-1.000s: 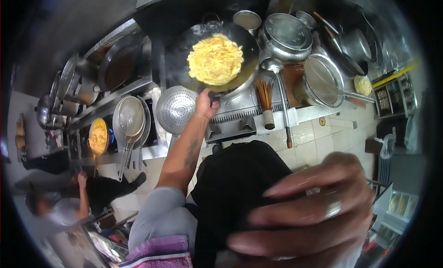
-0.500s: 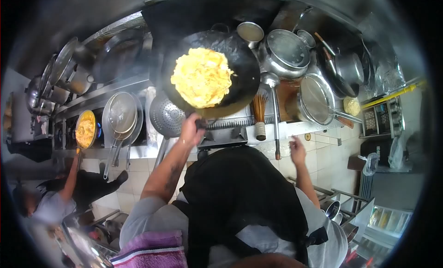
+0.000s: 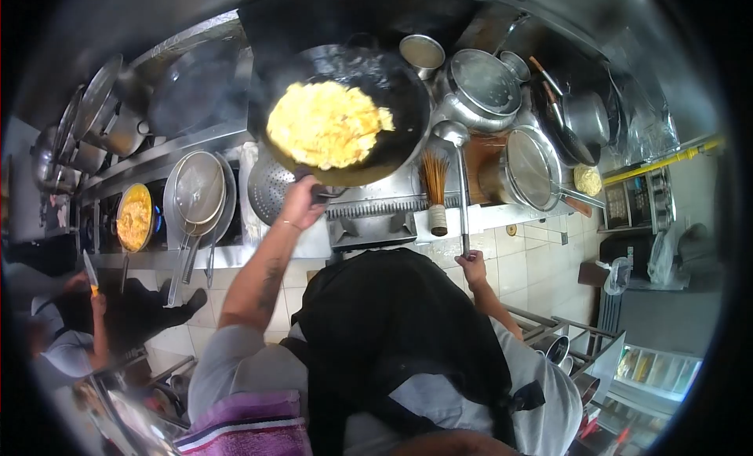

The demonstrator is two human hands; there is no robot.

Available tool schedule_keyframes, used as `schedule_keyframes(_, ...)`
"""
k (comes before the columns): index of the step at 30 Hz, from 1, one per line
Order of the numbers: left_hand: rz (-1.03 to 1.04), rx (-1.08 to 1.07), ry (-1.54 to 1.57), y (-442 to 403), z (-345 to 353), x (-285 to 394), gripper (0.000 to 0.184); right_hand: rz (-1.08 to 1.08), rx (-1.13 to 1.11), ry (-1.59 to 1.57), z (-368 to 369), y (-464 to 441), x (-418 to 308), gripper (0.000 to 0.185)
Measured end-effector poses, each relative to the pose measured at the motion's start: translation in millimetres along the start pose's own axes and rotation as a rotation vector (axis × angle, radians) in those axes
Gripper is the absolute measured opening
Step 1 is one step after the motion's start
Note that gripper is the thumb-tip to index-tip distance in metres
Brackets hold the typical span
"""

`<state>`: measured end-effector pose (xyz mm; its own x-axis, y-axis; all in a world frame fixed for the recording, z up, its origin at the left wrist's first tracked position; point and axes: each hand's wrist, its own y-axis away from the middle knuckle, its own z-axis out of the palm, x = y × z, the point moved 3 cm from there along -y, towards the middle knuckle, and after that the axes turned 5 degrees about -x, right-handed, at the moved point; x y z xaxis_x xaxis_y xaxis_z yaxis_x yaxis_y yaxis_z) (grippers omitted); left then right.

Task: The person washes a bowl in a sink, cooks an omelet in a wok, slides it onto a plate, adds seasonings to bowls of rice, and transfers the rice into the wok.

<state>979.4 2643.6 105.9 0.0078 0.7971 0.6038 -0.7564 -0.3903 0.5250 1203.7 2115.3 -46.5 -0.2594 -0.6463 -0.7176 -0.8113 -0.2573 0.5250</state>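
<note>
My left hand (image 3: 302,202) is wrapped round the handle of a black wok (image 3: 404,103), which is tilted over the stove. A thick yellow egg omelette (image 3: 325,125) lies in the wok, nearer its left side. At the counter's front edge my right hand (image 3: 472,269) has its fingers closed on the handle end of a long metal ladle (image 3: 464,197). The ladle's bowl rests on the counter, right of the wok. Left of the ladle stands a bamboo wok brush (image 3: 436,193). A perforated skimmer (image 3: 267,191) lies partly under the wok.
On the right are a strainer (image 3: 533,167), a lidded metal pot (image 3: 485,87) and a small metal container (image 3: 422,54). Strainers (image 3: 200,187) lie to the left. Beyond them a pan with food (image 3: 135,218) sits by a blue flame, and a co-worker's hand (image 3: 97,303) holds a knife.
My right hand has moved left and taken hold of the ladle's handle. The omelette has shifted left in the wok. The co-worker has let go of the pan and now holds a knife.
</note>
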Motion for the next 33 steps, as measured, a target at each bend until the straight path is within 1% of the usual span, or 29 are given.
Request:
schedule_keyframes(1, 0.063, 0.119, 0.041, 4, 9, -19, 0.009, -0.006, 0.045, 0.136, 2, 3, -9, 0.056)
schedule_keyframes(2, 0.126, 0.234, 0.08, 13, 18, -40, 0.01, -0.005, 0.048, 0.139, 6, 1, -8, 0.056)
schedule_keyframes(4, 0.215, 0.112, 0.129, 55, 14, -61, 0.015, -0.022, 0.057, 0.253, 6, -20, 13, 0.058)
schedule_keyframes(6, -0.099, -0.012, 0.186, 116, 7, -39, 0.018, -0.085, 0.052, 0.406, 1, -15, 6, 0.058)
schedule_keyframes(7, -0.112, -0.009, 0.182, 127, 4, -29, 0.018, -0.039, 0.046, 0.402, -1, -13, 4, 0.057)
schedule_keyframes(8, -0.161, 0.003, 0.229, 136, 0, -22, 0.017, -0.044, 0.038, 0.359, -2, -12, 7, 0.056)
schedule_keyframes(9, -0.201, 0.019, 0.279, 145, -2, -17, 0.016, -0.037, 0.054, 0.401, -3, -10, 8, 0.056)
schedule_keyframes(10, -0.188, 0.03, 0.278, 152, -1, -10, 0.016, -0.041, 0.07, 0.441, -1, -13, 5, 0.055)
schedule_keyframes(13, 0.018, 0.164, 0.363, 170, 21, 23, 0.012, -0.111, 0.093, 0.456, -5, -24, 14, 0.05)
schedule_keyframes(14, 0.058, 0.17, 0.361, 173, 24, 38, 0.012, -0.146, 0.114, 0.459, 1, -31, 16, 0.048)
schedule_keyframes(16, 0.227, 0.122, 0.301, 175, 30, 78, 0.014, -0.166, 0.034, 0.349, 1, -18, -11, 0.043)
schedule_keyframes(18, 0.41, 0.008, 0.265, 152, 28, 134, 0.018, -0.169, 0.014, 0.332, 4, -32, -5, 0.041)
schedule_keyframes(20, 0.442, -0.034, 0.113, 118, 18, 204, 0.022, -0.18, -0.054, 0.232, 2, -27, -18, 0.039)
schedule_keyframes(21, 0.49, -0.032, 0.145, 111, 18, 225, 0.023, -0.121, -0.072, 0.247, 0, -24, -26, 0.041)
schedule_keyframes(22, 0.535, -0.033, 0.181, 110, 20, 236, 0.024, -0.142, -0.099, 0.351, -1, -27, -28, 0.042)
schedule_keyframes(23, 0.582, -0.019, 0.024, 135, 6, 216, 0.02, -0.172, -0.121, 0.455, -7, -29, -32, 0.042)
schedule_keyframes(24, 0.779, 0.072, 0.249, 151, 5, 181, 0.01, -0.232, -0.1, 0.45, -9, -42, -19, 0.041)
schedule_keyframes(25, 0.878, 0.238, 0.333, 192, 23, 145, 0.017, -0.424, -0.029, 0.542, -9, -67, 5, 0.042)
schedule_keyframes(26, 0.878, 0.262, 0.275, 218, 17, 132, 0.016, -0.451, -0.117, 0.404, -3, -105, 37, 0.041)
schedule_keyframes(27, 0.877, 0.286, 0.217, 245, 11, 118, 0.016, -0.334, -0.169, 0.313, -19, -31, -38, 0.041)
schedule_keyframes(28, 0.876, 0.31, 0.16, 271, 5, 104, 0.015, -0.318, -0.201, 0.328, -13, -27, -41, 0.041)
schedule_keyframes(29, 0.787, 0.397, 0.215, 285, -9, 98, 0.008, -0.276, -0.189, 0.35, -16, -27, -31, 0.041)
schedule_keyframes(30, 0.709, 0.477, 0.279, 294, -18, 94, 0.006, -0.248, -0.171, 0.377, -23, -33, -23, 0.042)
schedule_keyframes(31, 0.716, 0.521, 0.295, 306, -19, 86, 0.009, -0.301, -0.23, 0.374, -27, -41, -20, 0.042)
schedule_keyframes(32, 0.723, 0.57, 0.31, 320, -19, 75, 0.012, -0.303, -0.261, 0.407, -27, -50, -17, 0.042)
schedule_keyframes(33, 0.698, 0.572, 0.322, 339, -26, 60, 0.013, -0.324, -0.276, 0.351, -28, -57, -14, 0.041)
